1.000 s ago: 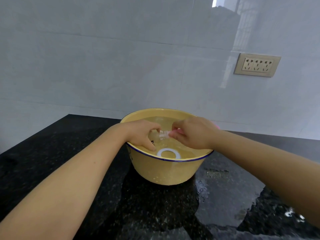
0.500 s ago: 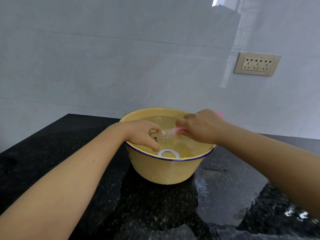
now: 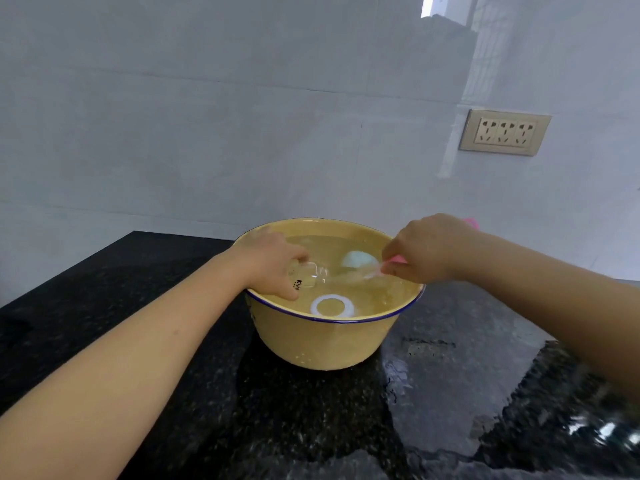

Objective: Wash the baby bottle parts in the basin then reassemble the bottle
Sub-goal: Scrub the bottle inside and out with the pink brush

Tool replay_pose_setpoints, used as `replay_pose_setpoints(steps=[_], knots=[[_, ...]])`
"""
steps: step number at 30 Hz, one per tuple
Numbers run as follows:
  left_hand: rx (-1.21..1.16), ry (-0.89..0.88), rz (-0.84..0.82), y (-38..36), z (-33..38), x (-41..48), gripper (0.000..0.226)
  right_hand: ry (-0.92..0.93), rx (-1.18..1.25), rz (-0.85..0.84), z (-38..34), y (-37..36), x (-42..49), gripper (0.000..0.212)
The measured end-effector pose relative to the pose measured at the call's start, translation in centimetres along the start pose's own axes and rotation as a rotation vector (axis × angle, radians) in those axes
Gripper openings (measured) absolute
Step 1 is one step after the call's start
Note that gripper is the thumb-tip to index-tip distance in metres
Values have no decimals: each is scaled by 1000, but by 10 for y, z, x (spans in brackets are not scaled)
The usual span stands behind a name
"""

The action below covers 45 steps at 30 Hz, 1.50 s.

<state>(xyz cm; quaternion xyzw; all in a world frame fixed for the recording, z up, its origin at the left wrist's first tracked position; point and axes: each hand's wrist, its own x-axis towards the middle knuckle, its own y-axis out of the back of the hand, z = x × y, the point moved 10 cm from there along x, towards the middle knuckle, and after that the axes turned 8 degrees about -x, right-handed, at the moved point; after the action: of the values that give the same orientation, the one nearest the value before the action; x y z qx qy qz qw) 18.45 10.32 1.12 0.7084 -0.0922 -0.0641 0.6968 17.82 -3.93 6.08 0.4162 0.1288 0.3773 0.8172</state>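
A yellow basin [image 3: 322, 344] with a blue rim stands on the black counter, filled with water. My left hand [image 3: 273, 265] grips a clear baby bottle [image 3: 310, 273] lying low at the basin's left side, its mouth facing right. My right hand [image 3: 426, 249] holds a pink-handled bottle brush [image 3: 377, 268] whose pale head points toward the bottle's mouth, just outside it. A white screw ring [image 3: 332, 306] floats near the front rim. A pale bluish-white part [image 3: 358, 259] lies in the water at the middle.
The black speckled counter [image 3: 173, 393] is wet to the right of the basin, with puddles [image 3: 433, 382]. A tiled wall rises behind, carrying a beige socket panel [image 3: 504, 132] at the upper right.
My right hand has pulled away to the right, drawing the brush out of the bottle. My left hand has shifted the bottle left and lower in the water. The bluish-white part has come into view.
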Motion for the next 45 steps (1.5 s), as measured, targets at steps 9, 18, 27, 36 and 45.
replay_pose_setpoints(steps=[9,18,27,36,45], knots=[[385,-151,217,20,25,-6,51,-69,-151,-34,3,-6,-11,34],[423,-28,211,26,17,-7,59,-176,-196,-14,-1,-6,-9,15],[304,131,259,46,10,-13,53,-375,-29,194,12,27,-26,54],[217,230,211,62,8,-14,55,-494,97,219,26,28,-33,53],[-528,335,-25,-9,-8,-2,39,-432,368,81,5,8,-24,48]])
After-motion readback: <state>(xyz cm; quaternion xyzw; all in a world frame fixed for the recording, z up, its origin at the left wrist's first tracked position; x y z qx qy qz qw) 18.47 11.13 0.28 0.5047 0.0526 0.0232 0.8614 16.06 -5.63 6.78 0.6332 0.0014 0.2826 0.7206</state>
